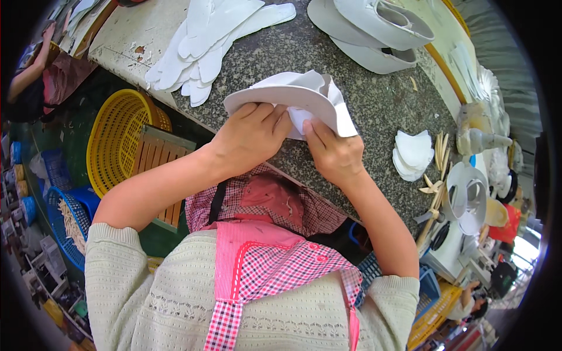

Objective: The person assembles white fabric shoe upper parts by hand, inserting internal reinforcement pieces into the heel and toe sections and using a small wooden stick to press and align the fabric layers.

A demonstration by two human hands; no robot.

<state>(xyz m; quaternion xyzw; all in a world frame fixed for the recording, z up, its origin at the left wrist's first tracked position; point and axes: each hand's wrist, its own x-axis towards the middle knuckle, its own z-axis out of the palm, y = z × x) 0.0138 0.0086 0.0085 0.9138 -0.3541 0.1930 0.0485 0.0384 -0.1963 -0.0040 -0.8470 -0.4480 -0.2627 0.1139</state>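
Note:
Over the near edge of the speckled worktop, both my hands hold a white shoe upper [287,93], its pale grey curved side showing and its far flaps standing up. My left hand [254,133] is closed on its near left edge, fingers bent under it. My right hand [336,153] pinches the near right part, thumb and fingers together. Between my hands shows a small white piece [300,119] at the upper's inner side; whether it is loose or fixed I cannot tell. Several more white uppers [374,29] lie stacked at the far right.
Long white sole-shaped pieces [211,44] are heaped at the far left of the worktop [363,99]. Small rounded white pieces [413,155] lie at right, beside thin wooden sticks [441,153]. Left of the table stand a yellow basket [114,143] and a slatted wooden stool [161,153].

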